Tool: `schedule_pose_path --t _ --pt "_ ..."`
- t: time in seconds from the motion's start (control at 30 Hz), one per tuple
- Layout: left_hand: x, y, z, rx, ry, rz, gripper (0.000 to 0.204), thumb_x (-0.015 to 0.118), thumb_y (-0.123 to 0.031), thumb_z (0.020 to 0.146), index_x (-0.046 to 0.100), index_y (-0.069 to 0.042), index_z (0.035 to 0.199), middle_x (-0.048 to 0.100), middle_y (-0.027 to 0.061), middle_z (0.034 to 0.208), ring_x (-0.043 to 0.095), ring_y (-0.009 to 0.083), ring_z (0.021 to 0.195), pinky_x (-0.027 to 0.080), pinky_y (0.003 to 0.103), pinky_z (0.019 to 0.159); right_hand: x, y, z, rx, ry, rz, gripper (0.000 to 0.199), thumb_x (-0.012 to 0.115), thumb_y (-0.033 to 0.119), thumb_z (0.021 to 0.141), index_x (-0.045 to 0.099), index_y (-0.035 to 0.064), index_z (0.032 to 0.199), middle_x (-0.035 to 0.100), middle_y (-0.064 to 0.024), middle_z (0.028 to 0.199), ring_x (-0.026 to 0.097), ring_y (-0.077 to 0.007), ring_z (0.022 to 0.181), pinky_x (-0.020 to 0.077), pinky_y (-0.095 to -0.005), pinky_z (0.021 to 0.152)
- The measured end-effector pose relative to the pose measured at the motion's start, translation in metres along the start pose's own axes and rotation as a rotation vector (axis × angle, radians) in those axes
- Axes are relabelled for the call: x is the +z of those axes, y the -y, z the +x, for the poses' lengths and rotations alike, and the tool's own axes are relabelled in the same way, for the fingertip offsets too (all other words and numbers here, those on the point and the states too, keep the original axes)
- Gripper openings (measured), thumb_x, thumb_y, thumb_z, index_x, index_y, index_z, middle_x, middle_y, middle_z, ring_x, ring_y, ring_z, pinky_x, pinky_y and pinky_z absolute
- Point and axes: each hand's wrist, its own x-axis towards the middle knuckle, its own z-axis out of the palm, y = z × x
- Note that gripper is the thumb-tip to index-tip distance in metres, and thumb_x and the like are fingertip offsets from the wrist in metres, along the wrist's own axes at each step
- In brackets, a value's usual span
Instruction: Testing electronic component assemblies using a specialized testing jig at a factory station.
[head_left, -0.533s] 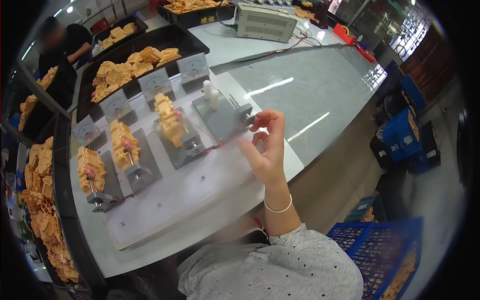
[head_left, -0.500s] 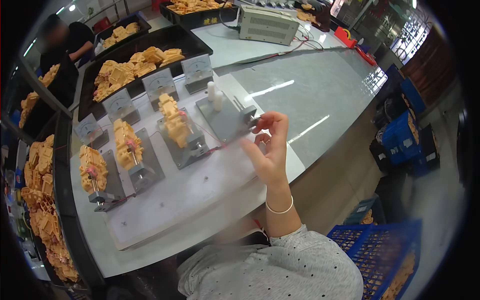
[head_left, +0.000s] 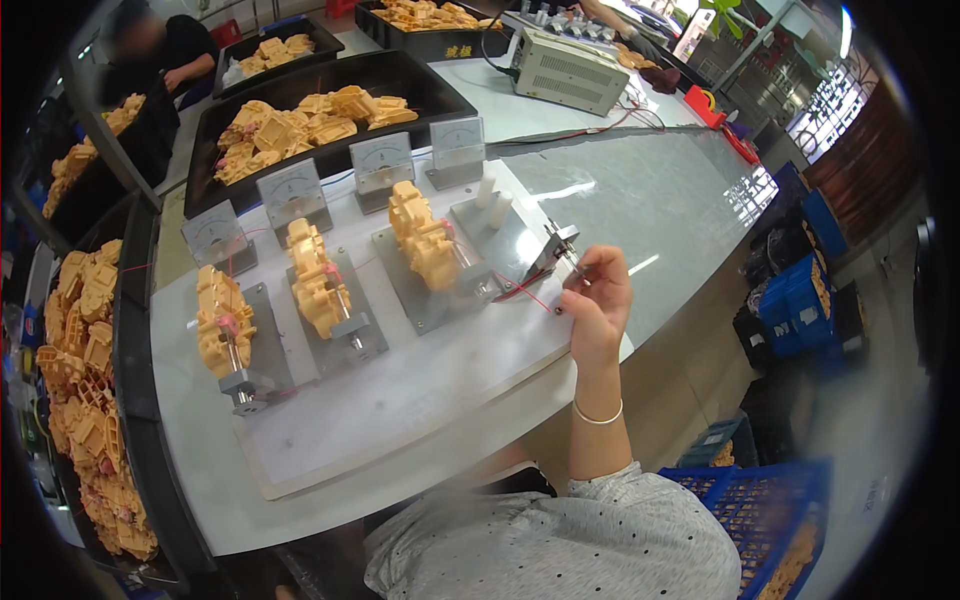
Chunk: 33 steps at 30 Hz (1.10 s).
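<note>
My right hand [head_left: 600, 305] is at the right end of the row of test fixtures, its fingers curled together on the metal rod [head_left: 572, 256] of the fourth fixture's clamp. That fixture's grey plate [head_left: 490, 232] carries two white pegs [head_left: 494, 205] and no part. Three tan plastic housings [head_left: 424, 235] sit upright on the other fixtures, each with a metal plunger against its near end and a pinkish-red spot near the plunger. My left hand is out of view.
Analog meters [head_left: 290, 193] stand behind the fixtures. Black bins of tan housings line the back and the left, one large tray [head_left: 452, 95] among them. A power supply [head_left: 568, 70] stands at the back. Blue crates [head_left: 800, 300] are on the right floor. A person sits far left.
The whole view has shifted, so the fixtures appear further right. My right hand's thumb and fingers have drawn closer together around the clamp rod; the housings stay on their fixtures.
</note>
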Motion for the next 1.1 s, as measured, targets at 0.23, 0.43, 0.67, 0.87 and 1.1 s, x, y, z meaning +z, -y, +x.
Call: schedule_pose_path --t 0.23,0.43,0.67,0.87,1.1 --pt "0.025 0.048 -0.067 -0.048 -0.032 -0.132 0.025 0.074 -0.014 0.072 0.063 -0.008 0.093 0.061 0.007 0.095 0.059 0.0224 0.084 0.049 0.036 0.071 0.004 0.002 0.0 0.027 0.003 0.056 0.033 0.061 -0.002 0.066 0.05 0.0046 0.096 0.043 0.0021 0.08 0.04 -0.0048 0.07 0.0327 -0.0172 0.061" --pt "0.012 0.101 -0.11 -0.08 -0.035 -0.221 0.028 0.075 -0.014 0.071 0.062 -0.007 0.094 0.062 0.0077 0.095 0.061 0.0222 0.086 0.05 0.036 0.073 0.0 0.005 -0.001 0.037 -0.021 0.037 0.032 0.061 -0.001 0.066 0.05 0.0051 0.096 0.044 0.002 0.08 0.04 -0.0051 0.07 0.0311 -0.0179 0.061" --pt "-0.036 0.171 -0.143 -0.117 0.003 -0.324 0.031 0.077 -0.013 0.07 0.062 -0.006 0.096 0.063 0.0085 0.096 0.062 0.022 0.088 0.051 0.036 0.075 -0.008 0.002 0.001 0.05 0.033 0.049 0.033 0.062 -0.001 0.066 0.05 0.0056 0.096 0.047 0.0011 0.08 0.042 -0.0065 0.071 0.0328 -0.0193 0.062" --pt "-0.105 0.221 -0.166 -0.196 0.06 -0.416 0.033 0.078 -0.013 0.069 0.062 -0.005 0.097 0.064 0.0091 0.097 0.063 0.0218 0.09 0.052 0.036 0.077 -0.014 0.001 -0.002 0.08 0.164 0.118 0.037 0.063 -0.004 0.066 0.053 0.0017 0.101 0.057 -0.0065 0.087 0.055 -0.0119 0.073 0.0449 -0.0237 0.067" --pt "-0.021 0.157 -0.292 -0.43 -0.154 -0.634 0.037 0.08 -0.013 0.068 0.062 -0.004 0.098 0.064 0.0099 0.098 0.064 0.0216 0.092 0.053 0.036 0.078 -0.015 -0.013 0.003 -0.034 0.155 0.125 0.039 0.064 -0.003 0.069 0.054 0.0025 0.106 0.056 -0.0039 0.087 0.053 -0.0093 0.074 0.043 -0.0215 0.064"
